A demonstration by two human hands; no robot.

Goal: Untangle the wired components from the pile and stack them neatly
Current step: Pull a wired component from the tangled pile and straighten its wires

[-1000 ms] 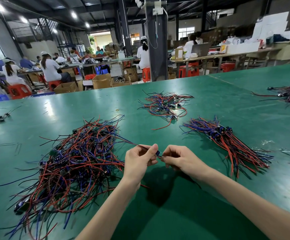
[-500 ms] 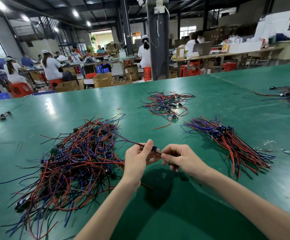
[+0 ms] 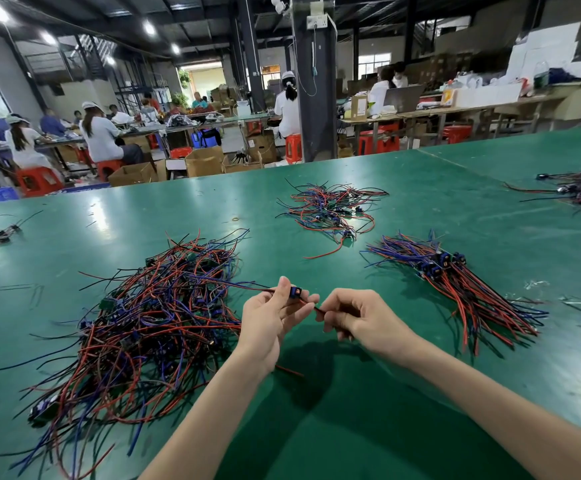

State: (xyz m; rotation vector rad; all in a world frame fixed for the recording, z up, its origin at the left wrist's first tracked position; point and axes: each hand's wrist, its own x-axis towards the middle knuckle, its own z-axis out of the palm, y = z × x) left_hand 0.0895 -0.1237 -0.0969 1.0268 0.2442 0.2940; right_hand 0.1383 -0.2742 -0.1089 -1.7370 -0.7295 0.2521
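Above tabletop: left hand pinched blue component.
Right hand: pinched red wire, end hidden inside fingers.
Pile: components indistinct.

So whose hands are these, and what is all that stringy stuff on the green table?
There is no machine here. A person wears a camera on the head, so you look down at their two hands. The left hand pinches a small blue part with wires; the right hand pinches its red wire. On the green table lies a big tangled pile of red, blue and black wires on the left, and a neat stack on the right. A smaller pile lies farther back.
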